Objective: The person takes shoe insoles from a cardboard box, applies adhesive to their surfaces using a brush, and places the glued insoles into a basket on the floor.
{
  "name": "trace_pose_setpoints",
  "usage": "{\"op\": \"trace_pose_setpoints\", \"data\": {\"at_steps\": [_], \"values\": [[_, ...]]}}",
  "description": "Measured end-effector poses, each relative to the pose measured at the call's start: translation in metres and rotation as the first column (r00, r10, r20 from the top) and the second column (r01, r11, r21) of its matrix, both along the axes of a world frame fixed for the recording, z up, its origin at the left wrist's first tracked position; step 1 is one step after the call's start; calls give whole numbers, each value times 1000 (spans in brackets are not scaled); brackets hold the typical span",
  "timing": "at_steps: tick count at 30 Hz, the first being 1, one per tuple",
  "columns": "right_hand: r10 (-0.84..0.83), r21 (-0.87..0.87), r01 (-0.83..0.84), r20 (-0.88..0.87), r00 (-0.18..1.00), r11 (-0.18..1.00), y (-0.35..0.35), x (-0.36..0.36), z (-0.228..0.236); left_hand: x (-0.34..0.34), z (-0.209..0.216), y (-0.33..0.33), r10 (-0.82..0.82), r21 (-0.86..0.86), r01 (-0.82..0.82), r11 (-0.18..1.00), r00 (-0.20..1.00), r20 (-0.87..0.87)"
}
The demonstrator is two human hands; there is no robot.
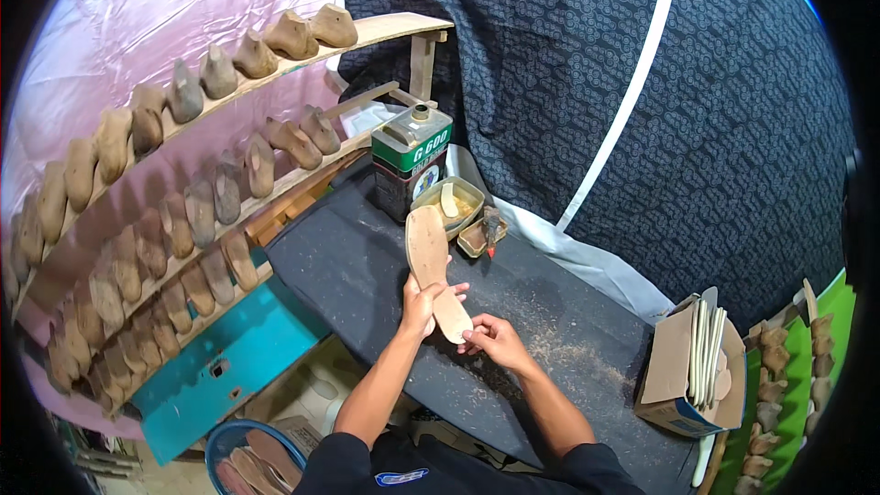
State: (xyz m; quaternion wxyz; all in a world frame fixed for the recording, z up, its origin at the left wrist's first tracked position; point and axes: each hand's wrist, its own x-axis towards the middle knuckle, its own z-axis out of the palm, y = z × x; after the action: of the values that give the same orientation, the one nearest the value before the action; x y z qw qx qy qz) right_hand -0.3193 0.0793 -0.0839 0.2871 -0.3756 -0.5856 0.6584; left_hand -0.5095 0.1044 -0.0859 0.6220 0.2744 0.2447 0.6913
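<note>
While I look down over the dark grey, dust-strewn bench (367, 266), my left hand (423, 301) grasps the long tan shoe insole (433, 268) around its narrow middle, thumb across the front and fingers wrapped behind. The insole stands tilted above the bench, its broad toe end pointing away from me toward the tin, its heel end down near my right hand (493, 337). My right grip pinches the lower heel edge of the insole with its fingertips, the rest of the hand curled loosely beneath it.

Just beyond the toe end stands a green and white rectangular metal tin (411, 163) with a small round cap, at the far edge of the bench. Beside it to the right sits a shallow yellowish tray (460, 198) holding a pale spatula-like piece, and next to that a smaller brown dish (480, 236).

To my left, curved wooden shelves (385, 29) carry rows of brown wooden shoe lasts (215, 188), toes up. A teal panel (229, 353) lies below them. At the right end of the bench an open cardboard box (683, 376) holds flat pale insoles stacked on edge. A dark patterned cloth (715, 128) with a white stripe hangs behind everything.
</note>
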Motion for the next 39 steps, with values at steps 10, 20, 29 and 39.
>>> {"op": "trace_pose_setpoints", "data": {"at_steps": [10, 20, 29, 39], "values": [[-573, 673, 263, 290, 766, 692, 91, -4, -24, -44, -15, 23, -82, -90, 82, 993, 997, -7], [-560, 816, -33, 424, 712, 576, 162, -1, -22, -58, 0, 23, -203, -183, 189, 965, 977, -60], [-650, 929, -103, 325, 686, 356, 181, -9, -22, -58, -8, 34, -254, -237, 230, 944, 965, -73], [-677, 842, 379, -22, 736, 385, 170, -6, -13, -62, -8, 46, -291, -198, 269, 943, 953, -90]]}}
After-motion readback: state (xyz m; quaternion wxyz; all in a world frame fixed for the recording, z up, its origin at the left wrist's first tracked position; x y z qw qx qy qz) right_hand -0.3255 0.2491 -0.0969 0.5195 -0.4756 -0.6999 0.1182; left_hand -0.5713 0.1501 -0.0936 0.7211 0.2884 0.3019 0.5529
